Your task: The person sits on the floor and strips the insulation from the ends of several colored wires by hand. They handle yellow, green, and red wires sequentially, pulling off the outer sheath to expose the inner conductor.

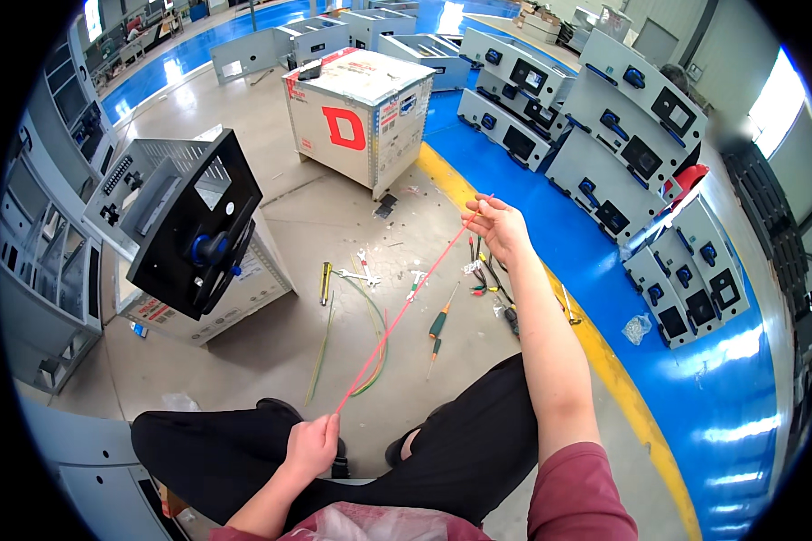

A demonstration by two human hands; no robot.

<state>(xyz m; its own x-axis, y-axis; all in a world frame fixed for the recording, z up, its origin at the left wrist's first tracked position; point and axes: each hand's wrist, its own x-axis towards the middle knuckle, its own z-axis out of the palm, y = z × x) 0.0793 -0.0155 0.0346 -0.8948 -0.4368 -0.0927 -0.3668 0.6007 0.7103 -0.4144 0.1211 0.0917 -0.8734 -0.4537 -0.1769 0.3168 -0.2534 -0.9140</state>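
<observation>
A thin red wire (pixel 406 309) stretches slantwise between my two hands, well above the floor. My left hand (pixel 314 444) is closed round its lower end, near my knees. Farther out and to the right, my right hand (pixel 499 227) pinches the upper end between thumb and fingertips. Below the wire lie several yellow-green wires (pixel 318 356), two green-and-orange screwdrivers (pixel 439 323), metal wrenches (pixel 363 272) and a yellow-and-black tool (pixel 326 284). Pliers and cutters (pixel 480 272) with dark and red handles are partly behind my right forearm.
At left, a black door panel (pixel 194 225) with a blue handle leans on a grey housing atop a crate. A wooden crate (pixel 361 135) stands ahead. Grey cabinet panels (pixel 632 135) stand on the blue floor at right, past a yellow line (pixel 447 176). A plastic bag (pixel 637 329) lies there.
</observation>
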